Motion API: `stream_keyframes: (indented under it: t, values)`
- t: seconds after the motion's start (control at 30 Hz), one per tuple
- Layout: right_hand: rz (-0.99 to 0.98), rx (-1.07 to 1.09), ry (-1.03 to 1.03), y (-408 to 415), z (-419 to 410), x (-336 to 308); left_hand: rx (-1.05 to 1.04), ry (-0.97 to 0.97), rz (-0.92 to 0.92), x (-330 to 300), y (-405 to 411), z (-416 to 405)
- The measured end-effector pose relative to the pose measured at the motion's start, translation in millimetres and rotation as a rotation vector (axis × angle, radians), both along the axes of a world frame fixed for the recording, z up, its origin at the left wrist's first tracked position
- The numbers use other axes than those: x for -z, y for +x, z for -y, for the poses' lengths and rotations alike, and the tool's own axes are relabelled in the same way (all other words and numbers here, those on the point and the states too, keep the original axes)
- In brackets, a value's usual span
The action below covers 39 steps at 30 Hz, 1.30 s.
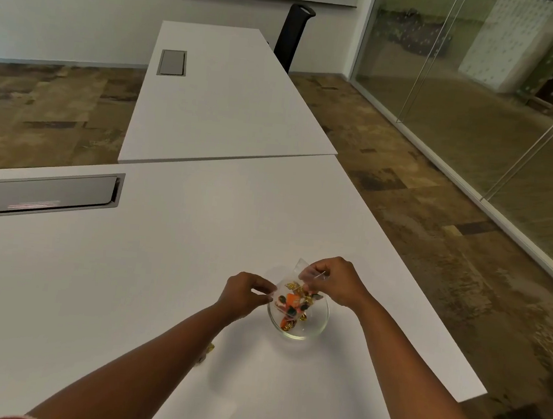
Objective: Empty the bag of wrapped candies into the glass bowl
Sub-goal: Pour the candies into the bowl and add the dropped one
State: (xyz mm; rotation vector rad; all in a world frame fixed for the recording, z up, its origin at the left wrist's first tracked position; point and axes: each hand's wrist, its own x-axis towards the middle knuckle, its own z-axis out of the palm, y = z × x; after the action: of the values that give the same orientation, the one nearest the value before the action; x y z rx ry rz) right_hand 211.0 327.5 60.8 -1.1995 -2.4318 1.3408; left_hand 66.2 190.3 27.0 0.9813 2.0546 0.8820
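Note:
A clear plastic bag point(289, 286) of wrapped candies hangs over a glass bowl point(320, 321) on the white table point(161, 266). My left hand point(243, 294) pinches the bag's left edge. My right hand point(335, 281) pinches its upper right edge. Gold, orange and dark wrapped candies point(292, 307) show through the bag and in the bowl; I cannot tell which lie in the bowl and which are still in the bag. Two loose candies point(209, 348) lie on the table, partly hidden behind my left forearm.
A grey cable hatch point(43, 192) is set into the table at the left. A second white table point(225, 96) adjoins at the back, with a black chair point(293, 35) beside it. The table's right edge is close to the bowl; a glass wall point(480, 110) stands beyond.

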Motion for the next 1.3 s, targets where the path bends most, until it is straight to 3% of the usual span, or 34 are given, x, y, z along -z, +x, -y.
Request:
stream_keyframes:
  t: [0.17, 0.43, 1.1, 1.2, 1.3]
  values:
    - [-0.013, 0.003, -0.050, -4.7, 1.2, -1.1, 0.036, -0.018, 0.057, 0.2, -5.3, 11.3]
    - [-0.043, -0.012, -0.051, -7.7, 1.2, -7.6, 0.026, 0.023, -0.080, 1.5, 0.5, 9.6]
    - [-0.238, 0.018, 0.103, -7.8, -5.2, -27.3, -0.080, 0.082, -0.112, 4.2, -1.9, 6.5]
    - [-0.301, 0.085, 0.084, -6.3, -7.8, -24.1, -0.033, -0.099, -0.187, 6.0, -14.9, 14.4]
    - [-0.307, 0.151, 0.058, -4.0, -10.2, -18.0, 0.095, -0.488, -0.273, 3.2, -28.6, 29.4]
